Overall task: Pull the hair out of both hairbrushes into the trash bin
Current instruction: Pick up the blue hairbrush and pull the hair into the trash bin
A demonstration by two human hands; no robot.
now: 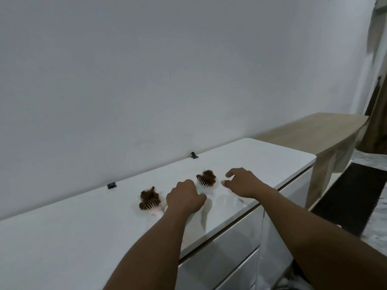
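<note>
Two hairbrushes lie bristles-up on a white dresser top (73, 237). The left one, a pink hairbrush (151, 204), carries a clump of brown hair (147, 196). The right one is a white hairbrush (203, 184) with a brown hair clump (207, 176) on its far end. My left hand (185, 197) hangs between the two brushes with its fingers curled down; I cannot tell whether it touches either. My right hand (240, 182) hovers just right of the white hairbrush, fingers apart and holding nothing. No trash bin is in view.
Two small black clips (111, 185) (194, 155) sit where the dresser meets the grey wall. White drawer fronts (236, 248) face the lower right. A wooden bench (314, 132) stands beyond the dresser, with a brown curtain (377, 114) at far right.
</note>
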